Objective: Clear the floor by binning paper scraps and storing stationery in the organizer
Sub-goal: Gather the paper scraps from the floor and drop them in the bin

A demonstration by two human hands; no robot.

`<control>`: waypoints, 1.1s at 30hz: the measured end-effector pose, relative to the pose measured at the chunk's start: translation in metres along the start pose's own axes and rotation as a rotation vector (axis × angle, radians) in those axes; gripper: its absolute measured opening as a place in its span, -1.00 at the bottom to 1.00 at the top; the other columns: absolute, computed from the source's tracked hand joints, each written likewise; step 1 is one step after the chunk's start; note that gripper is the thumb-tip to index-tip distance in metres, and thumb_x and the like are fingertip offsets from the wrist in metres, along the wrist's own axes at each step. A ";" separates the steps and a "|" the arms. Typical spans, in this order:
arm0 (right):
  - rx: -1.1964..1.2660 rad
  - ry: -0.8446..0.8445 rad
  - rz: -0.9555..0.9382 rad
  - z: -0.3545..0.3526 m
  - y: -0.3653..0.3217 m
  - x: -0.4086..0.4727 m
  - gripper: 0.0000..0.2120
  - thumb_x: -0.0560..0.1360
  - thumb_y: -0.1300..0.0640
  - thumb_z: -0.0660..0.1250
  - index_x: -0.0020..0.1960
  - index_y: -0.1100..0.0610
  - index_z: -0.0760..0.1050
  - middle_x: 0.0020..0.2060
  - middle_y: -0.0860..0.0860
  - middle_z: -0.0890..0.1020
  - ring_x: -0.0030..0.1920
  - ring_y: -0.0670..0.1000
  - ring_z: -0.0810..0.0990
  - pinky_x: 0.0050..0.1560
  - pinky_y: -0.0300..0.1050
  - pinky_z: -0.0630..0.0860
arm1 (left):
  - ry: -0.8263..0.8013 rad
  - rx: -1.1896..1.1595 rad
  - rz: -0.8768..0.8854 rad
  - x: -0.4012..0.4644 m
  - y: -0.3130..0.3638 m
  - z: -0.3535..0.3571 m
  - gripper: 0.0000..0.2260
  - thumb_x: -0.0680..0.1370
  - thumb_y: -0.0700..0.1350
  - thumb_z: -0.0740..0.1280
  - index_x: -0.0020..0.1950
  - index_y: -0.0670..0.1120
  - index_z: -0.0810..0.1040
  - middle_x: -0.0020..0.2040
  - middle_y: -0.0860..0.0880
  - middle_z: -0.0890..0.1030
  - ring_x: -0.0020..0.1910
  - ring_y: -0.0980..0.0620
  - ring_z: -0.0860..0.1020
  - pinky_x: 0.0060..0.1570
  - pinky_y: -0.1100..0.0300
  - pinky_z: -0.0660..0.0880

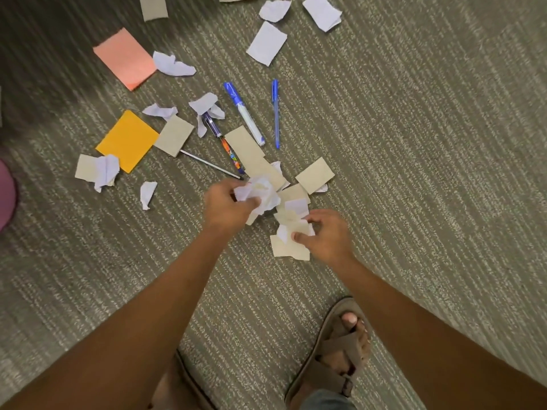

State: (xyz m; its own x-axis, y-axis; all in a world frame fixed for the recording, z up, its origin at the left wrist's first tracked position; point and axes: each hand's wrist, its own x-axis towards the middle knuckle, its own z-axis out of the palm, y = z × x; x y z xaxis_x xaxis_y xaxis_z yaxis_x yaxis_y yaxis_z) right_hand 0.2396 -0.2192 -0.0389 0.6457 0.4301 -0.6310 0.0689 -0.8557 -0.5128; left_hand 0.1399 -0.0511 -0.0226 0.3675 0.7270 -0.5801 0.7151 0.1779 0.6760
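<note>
The left grip (228,202) is curled round a white crumpled wad (260,193), held low over the carpet (414,173); the right grip (327,235) pinches a bunch of beige and white scraps (291,241) just beside it, thumb on top; more beige scraps (314,175) lie touching one another under and just beyond both hands; further out lie a patterned pen (231,155), a thin pencil (210,164), a marker (244,113) with a blue cap, and a blue pen (276,113), all near one another; to the left an orange note (127,140) and, beyond it, a pink note (124,57); white scraps (266,42) are scattered toward the top edge; a sandalled foot (340,347) stands on the carpet below the right forearm.
</note>
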 end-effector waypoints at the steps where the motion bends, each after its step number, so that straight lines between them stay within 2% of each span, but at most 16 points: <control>1: -0.093 0.065 0.010 0.008 -0.005 0.000 -0.59 0.30 0.15 0.59 0.11 0.18 0.63 0.11 0.09 0.57 0.10 0.08 0.56 0.01 -0.23 0.42 | -0.014 0.109 0.101 0.005 0.000 0.002 -0.73 0.34 -0.25 0.53 0.02 -0.22 0.63 -0.06 -0.08 0.62 -0.14 -0.04 0.59 -0.12 0.22 0.47; 3: -0.178 0.170 0.054 0.021 -0.015 -0.002 -0.58 0.35 0.18 0.55 0.19 0.16 0.59 0.14 0.11 0.57 0.09 0.11 0.57 0.04 -0.14 0.48 | -0.079 0.345 0.323 0.015 0.001 0.007 -0.78 0.35 -0.26 0.52 -0.03 -0.24 0.66 0.12 -0.10 0.60 -0.06 -0.07 0.60 -0.05 0.21 0.48; 6: -0.249 0.211 0.070 0.034 -0.017 -0.004 -0.58 0.38 0.19 0.52 0.23 0.10 0.56 0.15 0.10 0.56 0.10 0.12 0.56 0.10 -0.04 0.50 | -0.218 0.620 0.552 0.028 0.008 0.012 -0.86 0.38 -0.31 0.46 -0.09 -0.20 0.68 0.32 -0.06 0.49 0.00 -0.10 0.60 0.00 0.08 0.54; 9: -0.340 0.230 0.027 0.040 -0.014 -0.006 -0.61 0.41 0.15 0.48 0.22 0.10 0.54 0.17 0.09 0.54 0.15 0.12 0.47 0.10 0.02 0.50 | -0.285 0.902 0.700 0.036 0.023 0.014 -0.83 0.42 -0.25 0.43 0.00 -0.16 0.67 0.40 -0.02 0.41 0.26 -0.08 0.44 0.15 0.00 0.48; 11: -0.317 0.246 0.005 0.043 -0.013 -0.008 -0.63 0.43 0.18 0.47 0.22 0.13 0.54 0.20 0.08 0.49 0.12 0.09 0.48 0.10 -0.04 0.51 | -0.321 1.080 0.759 0.044 0.032 0.020 -0.83 0.43 -0.19 0.42 0.02 -0.12 0.66 0.40 0.00 0.41 0.35 -0.07 0.34 0.20 -0.01 0.43; 14: -0.140 0.252 0.052 0.042 -0.014 -0.011 -0.67 0.40 0.26 0.49 0.15 0.17 0.54 0.23 0.07 0.43 0.05 0.07 0.55 0.10 -0.11 0.51 | -0.299 1.267 0.731 0.047 0.040 0.031 -0.78 0.44 -0.18 0.39 0.08 -0.09 0.59 0.29 -0.04 0.49 0.28 -0.05 0.40 0.17 0.03 0.43; 16: 0.015 0.255 0.044 0.038 -0.010 -0.013 -0.68 0.34 0.30 0.53 0.04 0.15 0.52 0.16 0.07 0.48 0.00 0.06 0.58 0.11 -0.10 0.56 | -0.278 1.399 0.761 0.044 0.040 0.036 -0.75 0.47 -0.17 0.34 0.14 -0.09 0.53 0.19 -0.07 0.54 0.19 -0.05 0.46 0.15 0.05 0.40; 18: 0.166 0.233 0.037 0.033 -0.002 -0.016 -0.61 0.28 0.32 0.55 0.01 0.11 0.47 0.02 0.06 0.57 -0.11 0.00 0.60 -0.02 -0.08 0.60 | -0.287 1.484 0.800 0.041 0.041 0.036 -0.77 0.48 -0.15 0.30 0.14 -0.06 0.49 0.09 -0.04 0.56 0.11 -0.03 0.49 0.14 0.07 0.36; 21: 0.331 0.111 0.104 0.020 0.009 -0.028 -0.53 0.30 0.29 0.55 0.08 0.03 0.41 -0.10 -0.01 0.66 -0.19 -0.11 0.63 -0.19 -0.16 0.59 | -0.323 1.333 0.796 0.041 0.043 0.027 -0.78 0.43 -0.20 0.35 0.05 -0.02 0.53 -0.02 -0.01 0.62 0.01 -0.04 0.55 0.14 0.07 0.35; 25: 0.402 0.038 0.104 -0.002 0.023 -0.042 -0.46 0.33 0.27 0.56 0.19 0.00 0.40 -0.16 -0.01 0.69 -0.15 -0.06 0.68 -0.19 -0.10 0.60 | -0.277 0.821 0.656 0.039 0.046 -0.001 -0.83 0.39 -0.25 0.43 -0.09 -0.08 0.53 -0.16 -0.09 0.65 -0.13 -0.16 0.57 -0.09 0.09 0.43; 27: 0.442 0.021 0.080 -0.012 0.023 -0.040 -0.51 0.33 0.30 0.55 0.17 0.03 0.47 -0.15 0.03 0.71 -0.14 0.01 0.69 -0.14 -0.03 0.62 | -0.258 0.556 0.535 0.036 0.045 -0.014 -0.78 0.37 -0.27 0.46 -0.12 -0.07 0.46 -0.21 -0.06 0.60 -0.21 -0.11 0.53 -0.18 0.06 0.50; 29: 0.379 0.013 0.025 -0.019 0.020 -0.029 -0.63 0.33 0.26 0.56 0.09 0.08 0.57 -0.13 0.03 0.71 -0.13 0.04 0.69 -0.09 0.07 0.63 | -0.196 0.349 0.425 0.033 0.043 -0.024 -0.75 0.36 -0.28 0.48 -0.06 -0.09 0.50 -0.20 -0.06 0.59 -0.23 -0.07 0.54 -0.24 0.14 0.49; 31: 0.224 0.018 -0.065 -0.022 0.012 -0.013 -0.67 0.31 0.15 0.57 0.06 0.08 0.63 -0.10 0.01 0.71 -0.13 0.05 0.68 -0.09 0.09 0.62 | -0.143 0.220 0.306 0.029 0.039 -0.031 -0.72 0.37 -0.26 0.50 0.04 -0.14 0.57 -0.13 -0.08 0.61 -0.17 -0.03 0.55 -0.19 0.15 0.51; 33: 0.061 0.013 -0.205 -0.025 -0.001 0.005 -0.65 0.30 0.12 0.58 0.06 0.13 0.65 0.02 0.02 0.67 -0.10 0.04 0.64 -0.07 -0.16 0.57 | -0.097 0.135 0.178 0.025 0.026 -0.036 -0.70 0.38 -0.25 0.50 0.09 -0.19 0.60 -0.10 -0.08 0.59 -0.14 -0.01 0.54 -0.13 0.15 0.49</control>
State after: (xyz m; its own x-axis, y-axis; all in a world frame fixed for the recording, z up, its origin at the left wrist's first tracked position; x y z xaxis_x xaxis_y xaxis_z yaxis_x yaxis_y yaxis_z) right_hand 0.2613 -0.2236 -0.0272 0.6323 0.5895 -0.5026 0.1542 -0.7316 -0.6641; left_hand 0.1468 -0.0044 -0.0030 0.5456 0.6708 -0.5023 0.7046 -0.0426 0.7083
